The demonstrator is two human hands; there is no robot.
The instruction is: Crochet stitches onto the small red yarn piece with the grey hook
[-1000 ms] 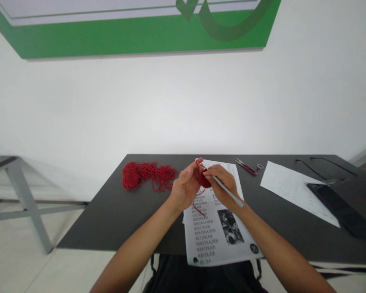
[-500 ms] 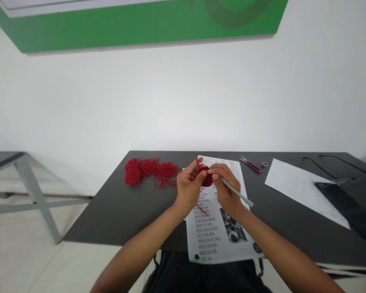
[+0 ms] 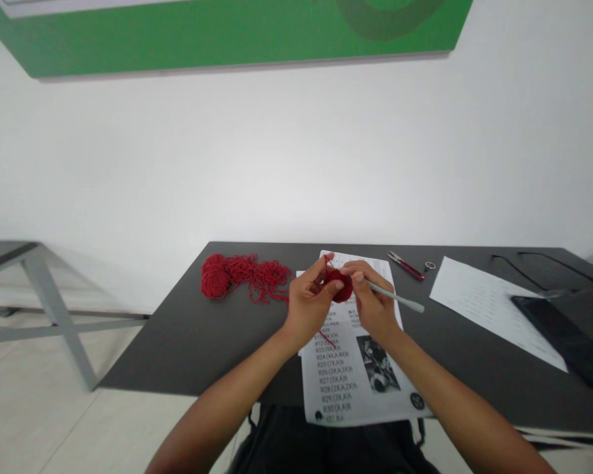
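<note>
My left hand pinches a small round piece of red crochet work, its thumb pressed on the near side. A strand of red yarn runs over the raised left index finger. In my right hand is a crochet hook with a pale grey handle that points down to the right. The hook's tip is at the crochet piece's upper edge, hidden by fingers. Left of my hands lies a ball of red yarn with a loose, curly heap of yarn beside it.
Under my hands is a printed pattern sheet, overhanging the dark table's front edge. To the right lie small thread snips with a ring, another paper, a black phone and eyeglasses. A white wall stands behind.
My right hand and the hook have shifted slightly right, the handle now lying flatter. More of the round crochet piece shows between my hands.
</note>
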